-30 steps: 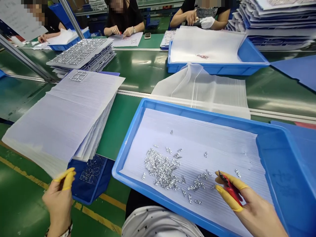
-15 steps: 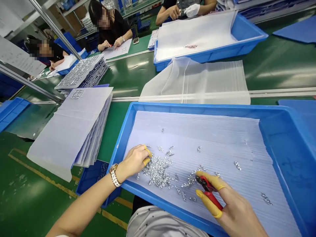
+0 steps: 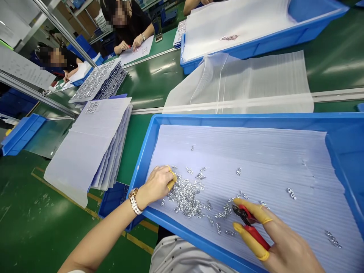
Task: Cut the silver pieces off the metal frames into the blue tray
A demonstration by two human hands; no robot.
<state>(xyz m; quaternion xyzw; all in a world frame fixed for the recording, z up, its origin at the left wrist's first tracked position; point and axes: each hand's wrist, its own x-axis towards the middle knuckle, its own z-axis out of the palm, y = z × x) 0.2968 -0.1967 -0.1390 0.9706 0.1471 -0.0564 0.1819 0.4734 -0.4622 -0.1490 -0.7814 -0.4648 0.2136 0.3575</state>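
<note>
A heap of small silver metal pieces lies on a white sheet inside a large blue tray. At the heap's upper left edge is my left hand, fingers curled, with yellow covers on the fingertips; whatever it pinches is too small to make out. Red-handled cutters are held in my right hand, between yellow-covered thumb and finger, their dark jaws pointing up and left. Loose silver pieces lie beside the jaws and farther right on the sheet.
Stacked white sheets with a metal frame on top stand left of the tray. Behind them is a pile of metal frames. Another blue tray and a translucent sheet lie beyond. People work across the bench.
The view has shifted, so the tray and its contents appear larger and farther right. Both hands keep nearly the same places over the pieces. The far co-worker's gloved hand has left the view.
</note>
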